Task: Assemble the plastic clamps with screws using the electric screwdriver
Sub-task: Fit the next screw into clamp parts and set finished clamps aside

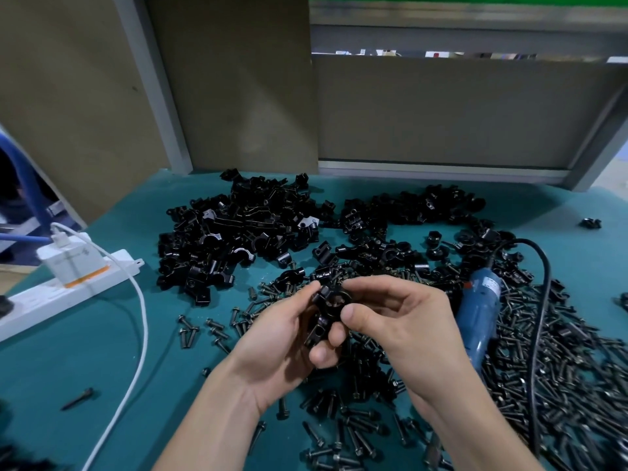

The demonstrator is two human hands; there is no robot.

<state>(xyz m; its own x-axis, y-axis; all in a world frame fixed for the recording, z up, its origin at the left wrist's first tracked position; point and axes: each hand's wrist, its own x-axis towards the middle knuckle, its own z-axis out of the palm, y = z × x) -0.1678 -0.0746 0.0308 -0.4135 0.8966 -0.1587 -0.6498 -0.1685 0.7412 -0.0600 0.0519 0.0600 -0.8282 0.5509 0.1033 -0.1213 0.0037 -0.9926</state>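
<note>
Clamp (324, 312) sits pinched between both our hands, just left of the blue electric screwdriver (481, 311): left hand (282, 348) gripping it from below, right hand (397, 321) pinching its top. We reckon this is the hand-fitting step, so next the right hand has to let go and grab the electric screwdriver lying beside it.

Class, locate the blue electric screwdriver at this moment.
The electric screwdriver lies on the right of the head view, among the loose screws, just beside the right hand.
</note>
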